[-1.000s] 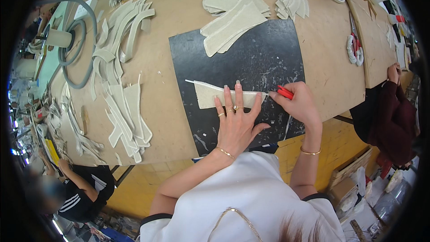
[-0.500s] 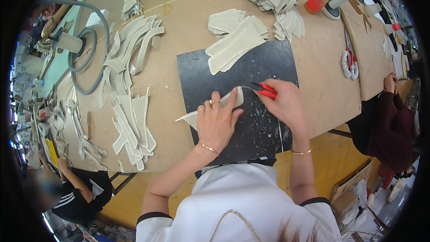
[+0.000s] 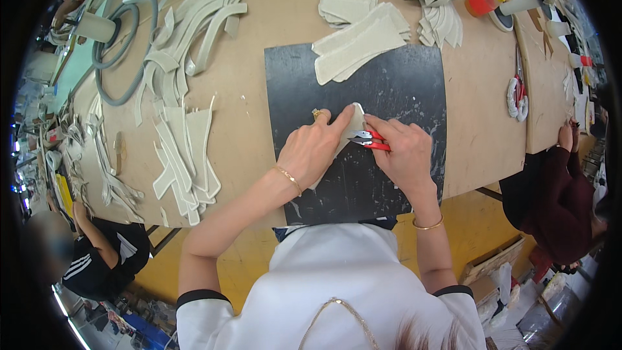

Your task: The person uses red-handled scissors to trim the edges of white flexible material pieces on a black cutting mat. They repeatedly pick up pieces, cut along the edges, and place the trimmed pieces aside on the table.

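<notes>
A cream, padded-looking strip [image 3: 353,128] lies at a slant on the black cutting mat [image 3: 291,78]. My left hand [image 3: 312,149] is closed on its left side, with the index finger stretched along it near its upper end, and covers much of it. My right hand [image 3: 407,154] grips small red-handled snips [image 3: 376,145], with the thumb and fingers at the strip's right edge. The metal blades point left and lie against or just over the strip. A stack of cream cut pieces [image 3: 363,42] overlaps the mat's far edge.
To the left lie long curved cream strips [image 3: 194,32] and a pile of cream pieces [image 3: 184,155]. Red-handled scissors [image 3: 517,96] and a red bottle [image 3: 483,2] are at the right. A grey hose [image 3: 154,13] loops at the far left. Other people sit on both sides.
The strip has turned to a steeper slant under my left hand. My right hand has turned the snips so their blades point left, and moved close against the strip's edge.
</notes>
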`<state>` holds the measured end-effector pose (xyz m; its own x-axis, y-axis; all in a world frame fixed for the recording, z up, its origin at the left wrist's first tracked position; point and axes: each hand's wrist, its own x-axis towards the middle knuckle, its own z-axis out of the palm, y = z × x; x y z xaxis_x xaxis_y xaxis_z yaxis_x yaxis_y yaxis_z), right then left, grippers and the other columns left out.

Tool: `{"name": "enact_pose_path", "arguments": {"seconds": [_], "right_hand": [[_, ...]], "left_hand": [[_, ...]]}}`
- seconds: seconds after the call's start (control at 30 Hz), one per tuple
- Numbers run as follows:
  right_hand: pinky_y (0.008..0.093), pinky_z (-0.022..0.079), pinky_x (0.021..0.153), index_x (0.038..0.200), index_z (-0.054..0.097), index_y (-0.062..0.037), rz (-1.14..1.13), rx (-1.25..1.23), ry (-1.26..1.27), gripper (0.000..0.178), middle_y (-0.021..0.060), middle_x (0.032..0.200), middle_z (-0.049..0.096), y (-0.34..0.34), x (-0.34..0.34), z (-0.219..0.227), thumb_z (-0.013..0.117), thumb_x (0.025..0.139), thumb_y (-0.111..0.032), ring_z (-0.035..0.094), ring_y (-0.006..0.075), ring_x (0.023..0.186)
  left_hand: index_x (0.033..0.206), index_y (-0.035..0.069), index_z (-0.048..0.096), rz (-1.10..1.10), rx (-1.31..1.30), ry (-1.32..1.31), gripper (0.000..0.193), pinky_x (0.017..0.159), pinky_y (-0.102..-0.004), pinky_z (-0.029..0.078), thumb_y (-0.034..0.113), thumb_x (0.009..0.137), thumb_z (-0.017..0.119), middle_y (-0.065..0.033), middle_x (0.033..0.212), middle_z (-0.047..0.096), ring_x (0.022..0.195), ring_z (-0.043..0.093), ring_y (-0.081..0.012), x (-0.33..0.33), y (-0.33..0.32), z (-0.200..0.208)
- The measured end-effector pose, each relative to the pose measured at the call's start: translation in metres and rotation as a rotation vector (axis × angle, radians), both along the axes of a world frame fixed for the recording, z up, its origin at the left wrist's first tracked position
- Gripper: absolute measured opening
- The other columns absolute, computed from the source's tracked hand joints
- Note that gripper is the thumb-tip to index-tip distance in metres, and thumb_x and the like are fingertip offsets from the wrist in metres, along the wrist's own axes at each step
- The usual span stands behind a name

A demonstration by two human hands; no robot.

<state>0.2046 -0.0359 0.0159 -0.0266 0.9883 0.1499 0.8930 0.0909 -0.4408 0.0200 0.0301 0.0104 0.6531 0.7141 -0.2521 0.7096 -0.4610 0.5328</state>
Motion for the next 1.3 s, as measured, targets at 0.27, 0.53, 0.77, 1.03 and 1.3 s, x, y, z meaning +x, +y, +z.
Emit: {"name": "enact_pose_path", "arguments": {"seconds": [0.27, 0.53, 0.77, 1.03, 1.3], "right_hand": [[0.0303, 0.036, 0.054, 0.121, 0.069, -0.0145, 0.07, 0.029, -0.171, 0.048, -0.0002, 0.063, 0.05, -0.01, 0.001, -0.008, 0.075, 0.073, -0.011, 0.052, 0.0147, 0.053], [0.0311, 0.036, 0.054, 0.126, 0.067, -0.0168, 0.065, 0.036, -0.23, 0.056, 0.0006, 0.064, 0.046, -0.011, 0.002, -0.013, 0.076, 0.071, -0.011, 0.049, 0.0162, 0.055], [0.0292, 0.036, 0.055, 0.121, 0.069, -0.0187, 0.086, 0.03, -0.297, 0.045, -0.0021, 0.062, 0.049, -0.009, 0.003, -0.009, 0.072, 0.077, -0.013, 0.053, 0.0121, 0.052], [0.0294, 0.036, 0.055, 0.122, 0.069, -0.0172, 0.097, -0.014, -0.297, 0.045, -0.0017, 0.063, 0.052, -0.01, 0.003, -0.006, 0.071, 0.077, -0.013, 0.055, 0.012, 0.053], [0.0307, 0.039, 0.056, 0.125, 0.066, -0.0107, 0.126, -0.059, -0.255, 0.053, 0.0012, 0.065, 0.052, -0.008, -0.003, -0.006, 0.076, 0.073, -0.012, 0.053, 0.0171, 0.054]], "left_hand": [[0.148, 0.012, 0.034, -0.001, 0.029, 0.054, 0.068, 0.057, -0.0443, 0.056, 0.001, 0.086, 0.06, -0.0227, 0.099, 0.06, 0.068, 0.067, -0.0403, 0.006, -0.009, 0.003], [0.149, 0.013, 0.034, -0.023, 0.065, 0.086, 0.071, 0.057, -0.0445, 0.056, 0.0, 0.084, 0.06, -0.0208, 0.097, 0.063, 0.068, 0.067, -0.0401, 0.007, -0.009, 0.001], [0.149, 0.014, 0.034, -0.008, 0.107, 0.096, 0.068, 0.054, -0.0426, 0.057, 0.008, 0.088, 0.062, -0.0191, 0.095, 0.062, 0.067, 0.068, -0.0387, 0.009, -0.013, -0.001], [0.148, 0.014, 0.035, -0.005, 0.12, 0.114, 0.066, 0.054, -0.043, 0.057, 0.009, 0.089, 0.062, -0.0177, 0.095, 0.062, 0.066, 0.067, -0.0386, 0.009, -0.013, -0.003], [0.146, 0.018, 0.04, -0.008, 0.103, 0.055, 0.063, 0.052, -0.0436, 0.055, 0.006, 0.088, 0.06, -0.0164, 0.094, 0.062, 0.061, 0.066, -0.0376, 0.005, -0.005, -0.003]]}}
